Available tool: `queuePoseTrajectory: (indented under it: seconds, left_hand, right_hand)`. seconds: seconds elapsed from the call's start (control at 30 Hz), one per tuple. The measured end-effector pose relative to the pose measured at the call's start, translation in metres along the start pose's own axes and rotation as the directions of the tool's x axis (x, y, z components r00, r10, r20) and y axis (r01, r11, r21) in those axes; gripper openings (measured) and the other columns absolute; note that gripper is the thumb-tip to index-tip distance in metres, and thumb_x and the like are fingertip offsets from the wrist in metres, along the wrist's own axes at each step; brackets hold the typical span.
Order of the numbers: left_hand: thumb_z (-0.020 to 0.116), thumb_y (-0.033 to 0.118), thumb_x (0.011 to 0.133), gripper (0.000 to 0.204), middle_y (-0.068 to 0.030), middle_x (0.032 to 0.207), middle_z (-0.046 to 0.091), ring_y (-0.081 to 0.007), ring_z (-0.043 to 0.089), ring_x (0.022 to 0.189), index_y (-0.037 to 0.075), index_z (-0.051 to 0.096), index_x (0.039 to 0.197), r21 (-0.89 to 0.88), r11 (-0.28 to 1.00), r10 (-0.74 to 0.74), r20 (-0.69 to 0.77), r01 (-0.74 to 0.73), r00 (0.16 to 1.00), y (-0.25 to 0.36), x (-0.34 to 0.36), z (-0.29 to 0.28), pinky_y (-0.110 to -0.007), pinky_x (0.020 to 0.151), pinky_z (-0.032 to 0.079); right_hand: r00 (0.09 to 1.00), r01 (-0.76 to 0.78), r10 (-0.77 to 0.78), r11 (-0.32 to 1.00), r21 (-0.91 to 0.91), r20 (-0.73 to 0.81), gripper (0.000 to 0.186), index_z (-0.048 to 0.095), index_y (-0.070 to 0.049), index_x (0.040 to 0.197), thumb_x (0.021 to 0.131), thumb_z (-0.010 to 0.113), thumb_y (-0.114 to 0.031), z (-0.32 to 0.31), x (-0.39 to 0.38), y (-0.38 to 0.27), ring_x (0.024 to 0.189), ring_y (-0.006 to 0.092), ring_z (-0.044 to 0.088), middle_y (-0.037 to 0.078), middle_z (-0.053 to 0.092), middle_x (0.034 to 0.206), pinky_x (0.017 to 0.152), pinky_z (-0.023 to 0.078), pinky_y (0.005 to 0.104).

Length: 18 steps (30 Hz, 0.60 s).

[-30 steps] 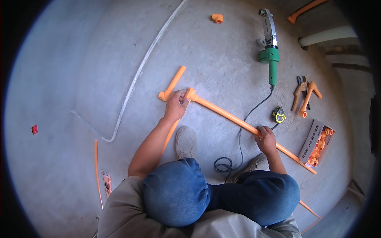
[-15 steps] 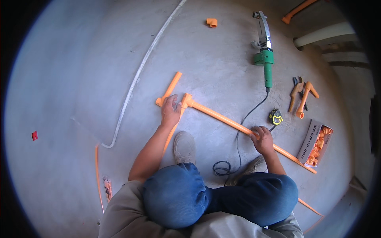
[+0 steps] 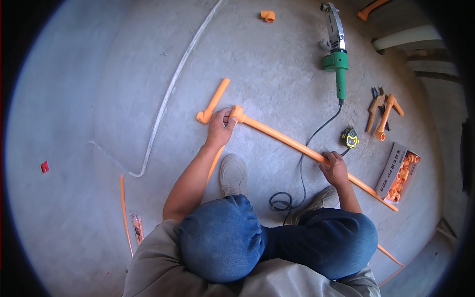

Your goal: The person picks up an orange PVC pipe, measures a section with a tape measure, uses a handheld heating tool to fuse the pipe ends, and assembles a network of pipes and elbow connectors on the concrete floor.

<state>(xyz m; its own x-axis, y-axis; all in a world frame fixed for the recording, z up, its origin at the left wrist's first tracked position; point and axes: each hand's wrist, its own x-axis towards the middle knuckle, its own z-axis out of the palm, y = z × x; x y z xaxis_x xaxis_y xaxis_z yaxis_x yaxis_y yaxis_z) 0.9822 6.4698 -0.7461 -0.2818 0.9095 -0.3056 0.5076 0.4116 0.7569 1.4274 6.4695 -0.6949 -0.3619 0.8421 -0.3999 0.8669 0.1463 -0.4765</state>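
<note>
My left hand is closed on an orange fitting, from which a long orange pipe runs down to the right and another pipe runs toward me. My right hand grips the long pipe farther along. A short orange pipe with an elbow lies just beyond my left hand. Above my right hand lies a black and yellow tape measure; beside the pipe's far end is a box of several orange fittings.
A green-handled pipe welder with cord, pipe cutters, an elbow assembly and a loose elbow lie ahead. A pale conduit crosses the floor at left. Wall-side pipes are at upper right.
The whole view shifts slightly down, then back up. Both hands stay on the orange pipe and fitting, with little visible movement relative to the floor.
</note>
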Motion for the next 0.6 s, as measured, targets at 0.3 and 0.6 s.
queuePoseTrajectory:
  seconds: [0.3, 0.6]
  left_hand:
    - [0.079, 0.014, 0.083, 0.064, -0.0136, 0.122, 0.057, -0.0244, 0.063, 0.105, 0.006, 0.051, 0.141, 0.153, 0.988, -0.029, 0.159, 0.005, 0.987, 0.014, 0.001, -0.005, -0.036, 0.094, 0.053]
    - [0.080, 0.020, 0.082, 0.073, -0.0149, 0.127, 0.054, -0.0332, 0.057, 0.118, 0.006, 0.046, 0.145, 0.271, 0.963, -0.057, 0.166, 0.010, 0.985, 0.015, 0.002, -0.002, -0.041, 0.102, 0.048]
  right_hand:
    - [0.997, -0.031, 0.034, 0.999, -0.042, 0.068, 0.041, 0.064, -0.005, 0.116, 0.077, 0.075, -0.014, 0.006, 0.000, 0.011, 0.101, 0.0367, 0.062, 0.016, 0.063, 0.105, 0.089, 0.052, 0.0454]
    - [0.999, 0.026, -0.024, 0.999, -0.036, 0.044, 0.035, 0.066, -0.006, 0.111, 0.077, 0.072, -0.011, 0.006, 0.000, 0.009, 0.098, 0.0364, 0.061, 0.014, 0.064, 0.104, 0.086, 0.052, 0.0452]
